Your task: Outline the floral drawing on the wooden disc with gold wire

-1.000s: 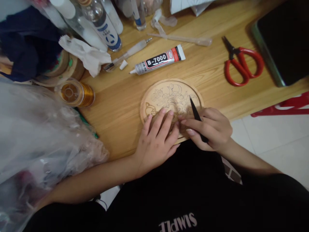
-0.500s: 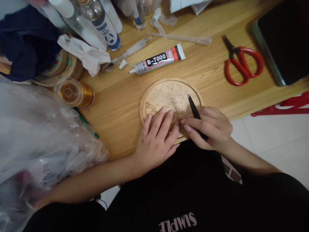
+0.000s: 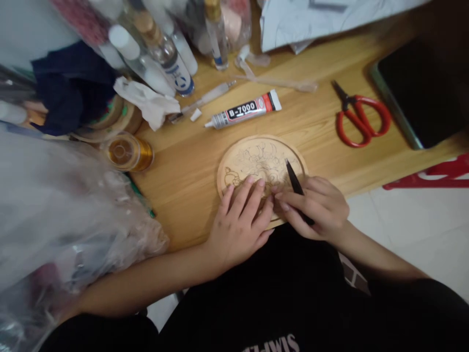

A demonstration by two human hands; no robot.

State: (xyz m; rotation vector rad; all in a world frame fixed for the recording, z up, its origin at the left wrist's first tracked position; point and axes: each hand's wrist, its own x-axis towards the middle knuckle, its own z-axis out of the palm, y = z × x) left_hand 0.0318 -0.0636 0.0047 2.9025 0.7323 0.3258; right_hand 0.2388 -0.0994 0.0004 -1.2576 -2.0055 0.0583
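A round wooden plate (image 3: 227, 160) with a raised rim lies at the table's front edge, with line drawings on its face. Part of the outline at its left looks darker, like wire. My left hand (image 3: 242, 225) rests flat across the plate's near side, fingers stretched out. In my right hand (image 3: 317, 208) are black tweezers (image 3: 294, 177), tips pointing away from me. The right thumb and index finger come together by my left fingertips at the plate; whether they pinch anything there is too small to tell. The plate's near part is hidden under both hands.
Beyond the plate lies a B-7000 glue tube (image 3: 245, 108), its small white cap (image 3: 196, 115) beside it. Red-handled scissors (image 3: 361, 117) and a dark phone (image 3: 421, 93) are at the right. A spool of gold wire (image 3: 141, 154), bottles (image 3: 176, 68) and a plastic bag (image 3: 73, 210) occupy the left.
The view has tilted, so the table and everything on it sit slightly lower. Both hands keep nearly the same pose on the plate, with the tweezers still in the right.
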